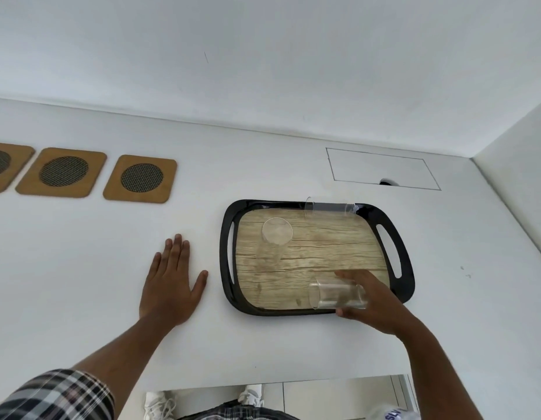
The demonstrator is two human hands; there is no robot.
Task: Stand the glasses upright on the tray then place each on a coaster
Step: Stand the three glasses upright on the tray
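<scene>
Head view, left to right. Three square cork-coloured coasters in a row far left: outermost coaster (pixel 2 166) cut by the frame edge, middle coaster (pixel 62 171), nearest coaster (pixel 141 179), all bare, well apart from the tray. Left hand (pixel 169 281) flat on the white counter (pixel 263 353) just left of the tray, palm down, fingers spread wide and straight, holding nothing; forearm angled in from a plaid sleeve (pixel 51 395) lower left. Black-rimmed, wood-patterned tray (pixel 228 237) centre-right. On it, upright glass (pixel 273 241) toward the far-left part, mouth up. Far glass (pixel 329 209) lying on its side along the back rim. Near glass (pixel 337 294) also on its side at the tray's front edge, open mouth facing left. Right hand (pixel 375 301) wrapped round the closed end of that near glass, fingers over the top, thumb underneath, wrist reaching in from lower right. Step in hand, as judged: tipping the near glass upright. Best done by pivoting on the base, mouth swung up and leftward, base kept inside the rim. Firm grip advisable; clear wall likely slippery. Left hand well placed to steady the tray if it slides.
</scene>
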